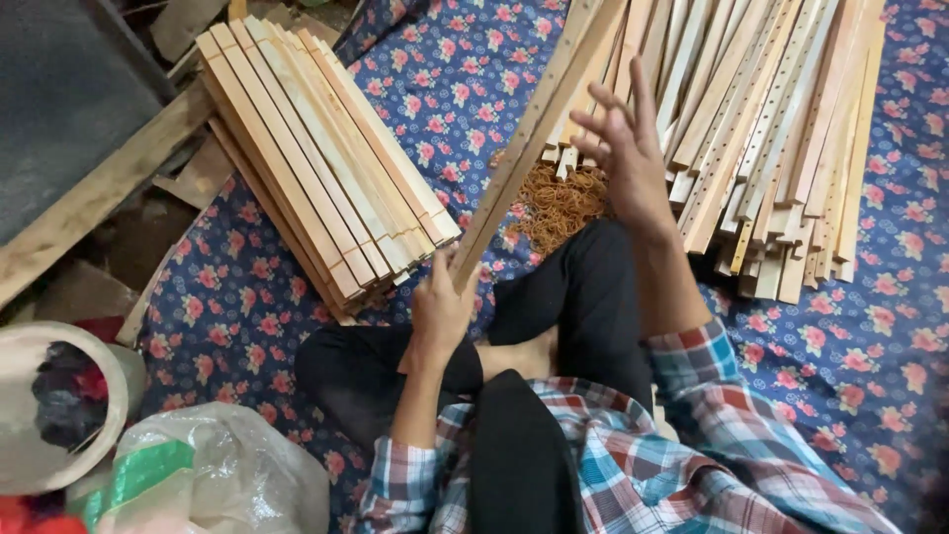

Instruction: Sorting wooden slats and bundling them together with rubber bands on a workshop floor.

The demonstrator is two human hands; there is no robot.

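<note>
My left hand (442,302) grips the near end of a long wooden slat (534,129) that slants up and away to the top of the view. My right hand (625,148) is spread open with fingers apart, just right of the slat's middle and not clearly touching it. A heap of orange-brown rubber bands (557,203) lies on the cloth beneath my right hand. I sit cross-legged in dark trousers (583,297) and a plaid shirt.
A neat bundle of flat wooden slats (316,158) lies to the left on the blue floral cloth (850,356). A loose pile of slats with drilled holes (781,129) fills the upper right. A plastic bag (198,480) and a round container (49,405) sit at lower left.
</note>
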